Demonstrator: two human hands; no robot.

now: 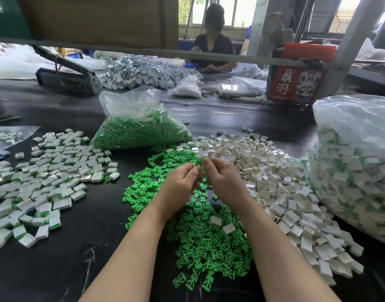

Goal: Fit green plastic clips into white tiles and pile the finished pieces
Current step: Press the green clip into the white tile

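From the head view, your left hand (182,182) and right hand (224,179) hovered together above the loose heap of green clips (200,234) on the black surface (63,264). Both had fingers curled with fingertips nearly meeting; whether either pinched a piece, I cannot tell, since the fingers hid whatever lay between them. Taking that green heap as the landmark: the pile of empty white tiles (281,184) lay just to its right, touching its edge, and two stray tiles sat on top of it. The finished pieces (47,184), white with green showing at one end, were spread to its left, apart from it. A clear bag of green clips (141,129) stood just behind it. A large clear bag of finished pieces (357,171) sat beyond the white tiles, far right of it. Well behind it, another person (213,42) sat at the surface's far side, near a red carton (296,77).
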